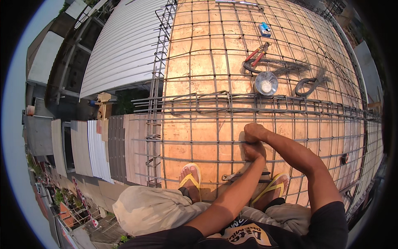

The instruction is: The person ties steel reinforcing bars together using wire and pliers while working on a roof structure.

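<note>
Head view, the only one: both hands meet at the steel bar grid (218, 142), which lies over plywood (205, 129). Right hand (253, 133) just beyond the left hand (253, 151), touching or nearly so. Right fingers look curled inward, left fingers turned under and mostly hidden; how far they are spread, and whether they have hold of bar or wire, can't be made out. Grid runs beneath and around both hands, one bar passing right by them. Beyond, a long cage of bars (253, 110) crosses; past it, a clear bowl (266, 83), wire coil (317, 81), wire bundle (290, 67) and red-handled pincers (258, 57). Dark-handled tool (229, 177) lies partly under the left forearm, between the yellow sandals (191, 177). Step in hand, as judged: close two-handed work at one spot on the grid. Next move seems to call for steady fingers there, not pinched against the bars
</note>
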Tool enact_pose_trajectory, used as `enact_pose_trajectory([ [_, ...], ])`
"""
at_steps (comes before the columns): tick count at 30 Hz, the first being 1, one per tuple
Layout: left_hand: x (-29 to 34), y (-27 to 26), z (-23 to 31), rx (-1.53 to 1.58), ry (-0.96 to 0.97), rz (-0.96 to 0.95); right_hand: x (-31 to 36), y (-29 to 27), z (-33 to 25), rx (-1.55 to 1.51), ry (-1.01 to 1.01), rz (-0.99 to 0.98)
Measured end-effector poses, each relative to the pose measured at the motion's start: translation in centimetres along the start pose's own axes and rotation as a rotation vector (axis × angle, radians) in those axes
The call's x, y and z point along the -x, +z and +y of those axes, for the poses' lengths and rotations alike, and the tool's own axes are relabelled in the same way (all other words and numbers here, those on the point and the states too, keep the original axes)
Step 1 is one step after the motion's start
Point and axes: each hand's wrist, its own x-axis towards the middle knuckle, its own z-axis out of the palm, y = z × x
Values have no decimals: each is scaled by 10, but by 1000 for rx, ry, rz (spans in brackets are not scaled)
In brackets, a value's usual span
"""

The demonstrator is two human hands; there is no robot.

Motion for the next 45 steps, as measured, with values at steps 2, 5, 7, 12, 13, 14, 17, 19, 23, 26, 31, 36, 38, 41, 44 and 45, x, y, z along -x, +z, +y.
enact_pose_trajectory([
  [2,-19,5,-7,93,59,59,-4,-11,-15,-15,-63,-5],
  [5,-4,0,0,-83,-39,-52,4,4,19,0,-149,-29],
  [7,-3,-4,0,-51,-38,-35,14,3,29,-71,-274,24],
  [12,-2,-22,1,79,5,-92,36,7,48,-278,-325,180],
  [13,-2,-25,3,141,-9,-145,39,10,53,-334,-302,187],
  [14,-1,-29,4,133,-8,-149,43,14,56,-392,-277,195],
  [17,-6,-33,2,179,80,-158,54,21,57,-436,-196,301],
  [19,-12,-33,0,400,17,-245,66,22,61,-475,-157,285],
  [23,-16,-26,7,381,-67,-250,77,33,73,-595,-126,248],
  [26,-24,-33,9,450,-193,-240,75,33,64,-496,-168,241],
  [31,-18,-37,18,541,-244,-301,85,33,65,-264,-281,452],
  [36,0,-52,35,460,-291,-324,98,37,66,-212,-189,384],
  [38,-7,-49,31,455,-280,-314,98,38,65,-113,-136,328],
  [41,-16,-46,26,463,-261,-294,102,40,57,-14,-55,212],
  [44,-16,-44,24,490,-271,-292,99,51,60,-50,-44,165],
  [45,-15,-44,25,501,-285,-297,97,52,64,-79,-70,176],
])
